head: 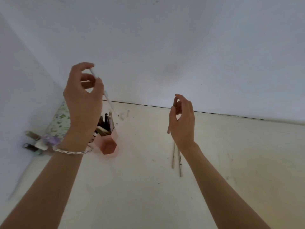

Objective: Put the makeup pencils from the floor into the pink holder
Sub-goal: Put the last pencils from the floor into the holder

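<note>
Forearms bare to frame edge. Thin whitish bracelet circles wrist of left hand (braided or linked, cannot tell).

Holder: smooth pink plastic, matt, slightly translucent. Floor: pale, matt, scuffed, flecked with dark marks. Wall: white, matt, smooth. White pencil: smooth, faint sheen. Brown pencil: matt. Floor pencils: beige, matt, wood-like. Pouch: floral printed cloth. Bracelet: pale, braided-looking.
</note>
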Demonstrator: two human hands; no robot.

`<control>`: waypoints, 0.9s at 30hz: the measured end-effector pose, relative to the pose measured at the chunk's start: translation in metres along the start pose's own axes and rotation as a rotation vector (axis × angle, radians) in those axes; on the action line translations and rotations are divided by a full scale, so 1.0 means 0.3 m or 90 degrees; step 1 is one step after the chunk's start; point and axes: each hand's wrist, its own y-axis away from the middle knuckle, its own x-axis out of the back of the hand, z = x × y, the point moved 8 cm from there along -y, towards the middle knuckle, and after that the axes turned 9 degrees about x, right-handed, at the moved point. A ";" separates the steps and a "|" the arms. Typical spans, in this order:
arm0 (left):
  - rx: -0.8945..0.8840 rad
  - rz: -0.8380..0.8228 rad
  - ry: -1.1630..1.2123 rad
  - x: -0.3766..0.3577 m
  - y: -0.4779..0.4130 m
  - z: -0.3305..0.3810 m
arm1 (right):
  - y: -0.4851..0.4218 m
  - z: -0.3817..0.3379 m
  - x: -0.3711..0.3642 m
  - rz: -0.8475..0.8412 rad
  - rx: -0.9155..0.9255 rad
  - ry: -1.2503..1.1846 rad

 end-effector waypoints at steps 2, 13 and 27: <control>-0.016 0.037 -0.028 0.080 -0.039 -0.027 | -0.023 -0.066 -0.033 0.014 0.028 -0.048; 0.020 -0.178 -0.366 0.000 0.031 -0.361 | 0.051 -0.200 -0.198 -0.035 0.021 -0.138; 0.093 -0.010 -0.144 0.159 0.019 -0.228 | 0.178 -0.351 -0.491 -0.186 0.225 -0.016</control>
